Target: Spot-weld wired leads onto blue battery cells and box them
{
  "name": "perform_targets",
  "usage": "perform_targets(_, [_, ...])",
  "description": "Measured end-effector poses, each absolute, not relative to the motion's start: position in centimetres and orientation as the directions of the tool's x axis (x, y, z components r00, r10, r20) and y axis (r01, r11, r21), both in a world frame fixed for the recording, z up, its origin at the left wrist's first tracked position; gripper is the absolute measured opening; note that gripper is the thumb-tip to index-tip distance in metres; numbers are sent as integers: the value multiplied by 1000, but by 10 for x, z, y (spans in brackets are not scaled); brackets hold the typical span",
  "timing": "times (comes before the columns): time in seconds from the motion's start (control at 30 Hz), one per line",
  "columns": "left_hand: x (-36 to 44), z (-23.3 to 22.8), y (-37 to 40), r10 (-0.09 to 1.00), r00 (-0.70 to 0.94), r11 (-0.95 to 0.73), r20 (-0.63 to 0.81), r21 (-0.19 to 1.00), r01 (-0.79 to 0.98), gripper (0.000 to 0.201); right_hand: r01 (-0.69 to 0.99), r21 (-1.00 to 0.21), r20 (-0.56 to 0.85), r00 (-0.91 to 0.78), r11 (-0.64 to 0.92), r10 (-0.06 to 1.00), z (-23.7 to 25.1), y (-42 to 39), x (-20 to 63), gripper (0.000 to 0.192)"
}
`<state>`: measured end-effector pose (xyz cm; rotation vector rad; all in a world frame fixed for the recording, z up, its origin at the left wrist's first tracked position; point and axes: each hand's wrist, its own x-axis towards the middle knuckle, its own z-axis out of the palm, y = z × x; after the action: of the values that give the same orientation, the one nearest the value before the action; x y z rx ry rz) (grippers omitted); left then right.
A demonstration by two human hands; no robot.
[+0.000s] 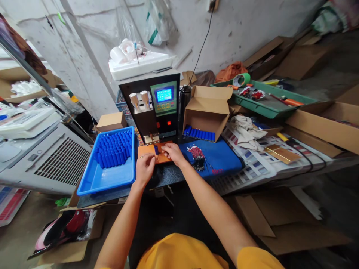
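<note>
A black spot-welding machine with a lit blue screen stands at the back of the bench. In front of it lies an orange board. A blue battery cell stands on the board under the machine's welding tips. My right hand pinches the cell from the right. My left hand rests on the board's near edge just left of the cell, fingers curled. A bundle of red-tipped wires lies on a blue mat right of my right hand.
A blue tray with several upright blue cells sits to the left. An open cardboard box with more blue cells stands right of the machine. A green tray of tools, cloth, cardboard and colour-sample sheets fill the right side.
</note>
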<state>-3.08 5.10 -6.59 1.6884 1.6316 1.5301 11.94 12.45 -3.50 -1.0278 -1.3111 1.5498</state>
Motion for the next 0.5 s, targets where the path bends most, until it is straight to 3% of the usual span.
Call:
perform_targets(0.13, [-25,-67,48,862,-139,-294,488,703,648,13,-129,-983,-84,-318,-131,944,-35,126,121,26])
perform_targets(0.3, [-24,-66,52,877,-153,-260,455,718,645,19,-123,-987,-62,-326,-107,943,-37,126,124,28])
perform_targets(0.5, [-33,-63,57,904,-101,-248,415,703,667,16,-4,-989,134,-433,147,891,-45,119,123,22])
